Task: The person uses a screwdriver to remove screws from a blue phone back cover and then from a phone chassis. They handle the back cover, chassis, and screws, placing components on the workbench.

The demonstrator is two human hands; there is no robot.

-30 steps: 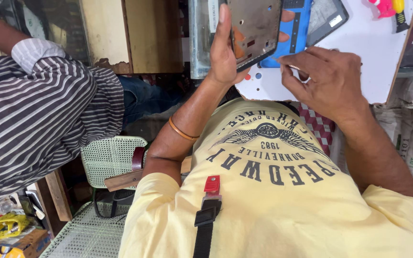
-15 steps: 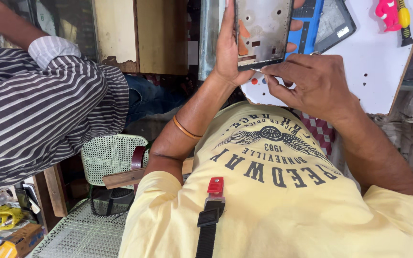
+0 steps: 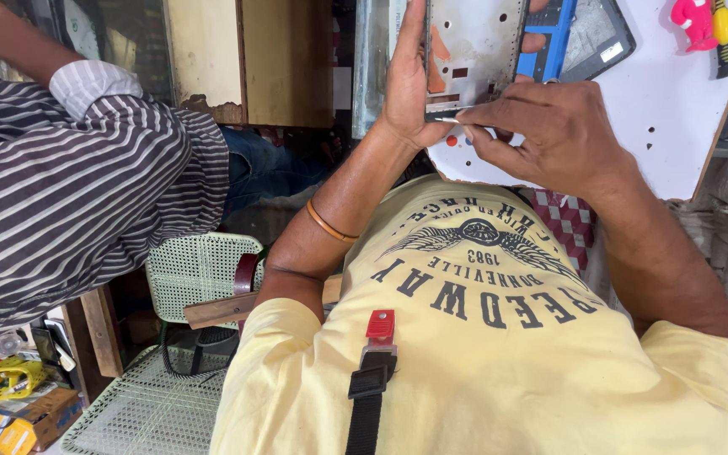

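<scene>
My left hand (image 3: 404, 84) grips the left edge of a flat grey metal panel (image 3: 475, 46) with small cut-outs, held upright over a white worktop (image 3: 659, 126). My right hand (image 3: 541, 135) pinches at the panel's lower edge with thumb and forefinger. A small pale piece sits between those fingertips; I cannot tell what it is. An orange band circles my left forearm. My yellow printed shirt fills the lower view.
A person in a striped shirt (image 3: 69, 202) stands close at the left. A blue frame and a dark tablet-like device (image 3: 600, 38) lie on the worktop behind the panel. A red and yellow tool (image 3: 705, 25) lies at the top right. A green mesh chair (image 3: 200, 270) stands below.
The panel has been turned more upright and held closer. My right hand has slid from beside it down to its lower edge and now pinches there.
</scene>
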